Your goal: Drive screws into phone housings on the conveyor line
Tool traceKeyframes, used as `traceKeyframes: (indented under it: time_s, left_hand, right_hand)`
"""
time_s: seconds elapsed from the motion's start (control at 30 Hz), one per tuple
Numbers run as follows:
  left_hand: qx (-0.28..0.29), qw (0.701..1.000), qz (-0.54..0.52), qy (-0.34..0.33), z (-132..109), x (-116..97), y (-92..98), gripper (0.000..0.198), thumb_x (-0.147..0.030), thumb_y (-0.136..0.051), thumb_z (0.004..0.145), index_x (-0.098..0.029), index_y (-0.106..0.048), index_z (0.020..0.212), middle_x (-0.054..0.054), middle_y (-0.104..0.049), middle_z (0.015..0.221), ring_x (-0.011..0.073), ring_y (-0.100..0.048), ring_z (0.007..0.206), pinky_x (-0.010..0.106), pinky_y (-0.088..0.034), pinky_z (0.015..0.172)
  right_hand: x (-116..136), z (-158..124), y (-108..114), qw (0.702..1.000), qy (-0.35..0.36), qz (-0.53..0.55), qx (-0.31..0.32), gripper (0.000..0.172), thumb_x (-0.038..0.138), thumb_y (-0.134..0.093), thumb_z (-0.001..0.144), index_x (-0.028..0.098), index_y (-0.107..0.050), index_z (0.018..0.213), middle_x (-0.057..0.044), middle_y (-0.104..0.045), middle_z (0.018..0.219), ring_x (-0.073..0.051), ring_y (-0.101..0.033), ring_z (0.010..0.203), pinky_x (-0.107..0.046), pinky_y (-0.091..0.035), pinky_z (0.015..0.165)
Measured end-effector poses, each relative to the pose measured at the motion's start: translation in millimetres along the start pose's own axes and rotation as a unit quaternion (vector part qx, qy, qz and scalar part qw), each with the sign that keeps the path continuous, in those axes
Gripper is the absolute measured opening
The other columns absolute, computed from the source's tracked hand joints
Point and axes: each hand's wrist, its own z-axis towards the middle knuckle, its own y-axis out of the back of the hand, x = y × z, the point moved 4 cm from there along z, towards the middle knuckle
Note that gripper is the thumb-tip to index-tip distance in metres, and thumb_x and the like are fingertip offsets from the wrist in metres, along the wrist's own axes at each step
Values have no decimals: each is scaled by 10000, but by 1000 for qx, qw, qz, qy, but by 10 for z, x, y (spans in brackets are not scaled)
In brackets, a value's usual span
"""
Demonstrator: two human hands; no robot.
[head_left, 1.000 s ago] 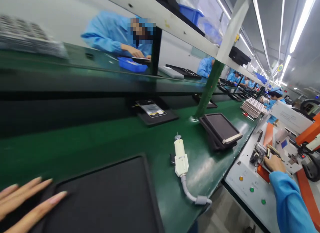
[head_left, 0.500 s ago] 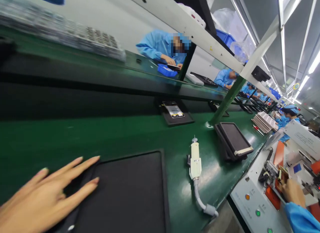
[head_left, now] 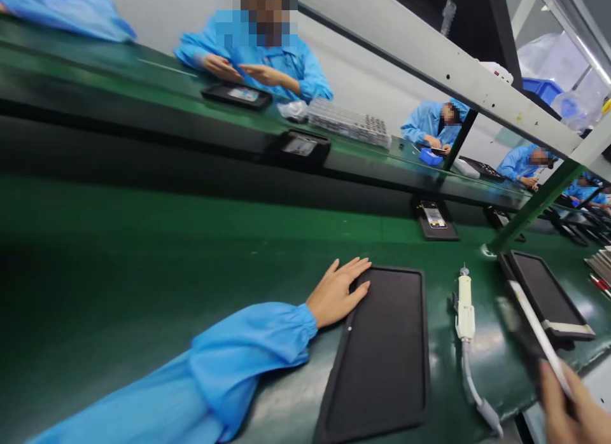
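My left hand lies with fingers spread on the upper left edge of a shallow black tray on the green bench; nothing is in its grip. At the lower right, my right hand grips a thin, white-edged phone, tilted and blurred by motion. Its far end overlaps a black stand in my view; I cannot tell whether they touch. Between the tray and my right hand lies a cream electric screwdriver, its bit pointing away and its cable running toward me.
Beyond the bench runs a raised shelf with trays and parts on it. A co-worker in blue sits behind it, others further right. A phone in a black holder lies under the shelf. A green post rises behind the stand.
The view has swung left, so the bench things sit further right. My left hand stays at the tray's edge. My right hand has come from the machine at the right, carrying the phone over the bench.
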Motion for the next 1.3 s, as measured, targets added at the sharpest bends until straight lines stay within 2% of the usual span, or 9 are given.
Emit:
traceKeyframes:
  time_s: [0.07,0.2,0.37,0.5,0.7,0.8,0.9,1.07,1.3]
  left_hand:
    - [0,1000,-4,-4,-8,-3,0,527,-402,-365,864,-150,-507,1304,125,-469,1412,248,-366,1365,558,-184,1154]
    - [2,1000,0,-10,-24,-41,24,512,-437,-308,922,-166,-513,1306,131,-474,1407,250,-374,1359,569,-203,1142]
    - [39,999,10,-21,-65,-121,33,611,-587,-316,918,-167,-525,1309,147,-354,1485,283,-284,1403,605,-138,1144]
    - [66,997,17,-25,-82,-160,14,585,-590,-341,918,-198,-540,1304,137,-273,1527,298,-236,1420,609,-102,1147]
    - [77,997,13,-12,-90,-189,0,423,-404,-445,916,-273,-537,1307,86,-218,1555,294,-204,1430,608,-67,1149]
    - [87,996,17,-20,-89,-230,16,459,-293,-492,877,-286,-504,1335,88,-167,1566,304,-142,1443,644,-66,1131]
    - [100,995,12,-20,-78,-252,28,478,-280,-507,864,-292,-495,1341,90,-155,1567,300,-112,1449,662,-55,1120]
    - [115,993,-1,-16,-125,-245,68,524,-344,-602,813,-272,-517,1325,94,-133,1570,316,-80,1450,638,-29,1135]
    - [166,986,-21,-17,-493,-276,115,687,-340,-718,731,-271,-468,1367,97,-27,1574,318,-23,1449,581,-26,1161]
  right_hand:
    - [703,-30,-353,992,103,77,-1,367,466,-504,905,169,-691,1015,-83,-697,755,-171,-641,575,-254,-520,556]
    - [1884,-132,-861,971,212,110,-7,389,130,-287,933,71,-620,1125,-161,-708,911,-233,-693,760,-289,-551,591]
    - [2443,-428,-1157,975,210,25,64,445,105,-229,891,12,-622,1077,-282,-648,1035,-362,-649,942,-458,-570,647]
    - [2315,-512,-1064,959,238,85,126,446,370,-348,955,44,-638,1049,-258,-644,1088,-370,-620,1021,-494,-553,756]
    - [1430,-350,-778,973,196,107,51,323,341,-503,938,77,-639,1064,-176,-665,1112,-276,-657,983,-387,-529,835]
    - [1160,-450,-840,971,159,144,103,397,416,-499,935,89,-615,1128,-170,-658,1136,-279,-645,1023,-406,-526,863]
    - [1136,-627,-935,961,164,176,134,427,411,-488,941,98,-565,1222,-170,-623,1207,-301,-567,1166,-501,-462,981]
    - [1192,-731,-1001,962,158,192,109,360,276,-475,953,122,-528,1274,-152,-619,1219,-286,-527,1220,-553,-407,1032]
    - [1167,-742,-1019,962,156,194,108,375,278,-463,957,107,-521,1285,-163,-614,1226,-299,-508,1239,-564,-392,1036]
